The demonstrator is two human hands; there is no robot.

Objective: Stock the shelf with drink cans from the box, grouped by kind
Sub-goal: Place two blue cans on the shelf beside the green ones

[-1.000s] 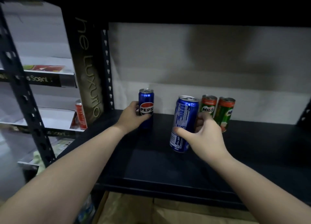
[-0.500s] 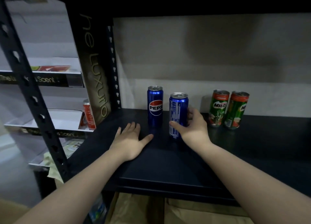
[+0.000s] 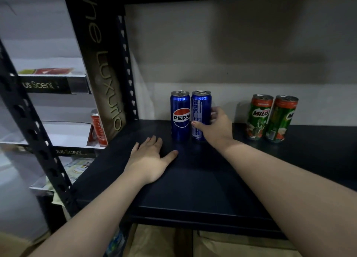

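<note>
The right hand (image 3: 216, 128) grips the second Pepsi (image 3: 201, 114), thumb in front and fingers curled behind, standing it against the first Pepsi (image 3: 180, 115) at its 9 o'clock. The left hand (image 3: 149, 159) lies flat and relaxed on the shelf (image 3: 193, 189), at 7 o'clock from the cans. Two Milo cans (image 3: 273, 117) stand well apart at 3 o'clock. Placement looks nearly done; next comes letting go without nudging, then reaching down for another can.

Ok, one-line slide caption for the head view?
Right hand grips second blue Pepsi can beside the first; left hand flat on black shelf.
</note>
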